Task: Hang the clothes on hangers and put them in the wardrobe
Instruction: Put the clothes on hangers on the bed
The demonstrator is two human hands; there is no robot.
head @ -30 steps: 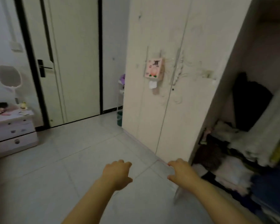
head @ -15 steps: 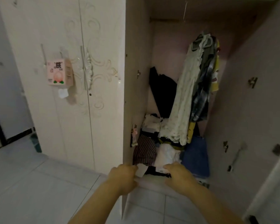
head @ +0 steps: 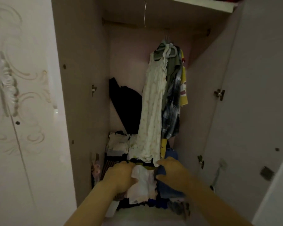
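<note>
Head: white garment between left hand, right hand.

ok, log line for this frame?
stage: picking from pile | left hand: grips white garment | right hand: at its edge, grip unclear | hung clothes: on rail

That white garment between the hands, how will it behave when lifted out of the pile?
Likely floppy: the white garment lies crumpled in folds. Probably light, as it looks like thin cloth. It may drag neighbours along, since the pile presses round it.
</note>
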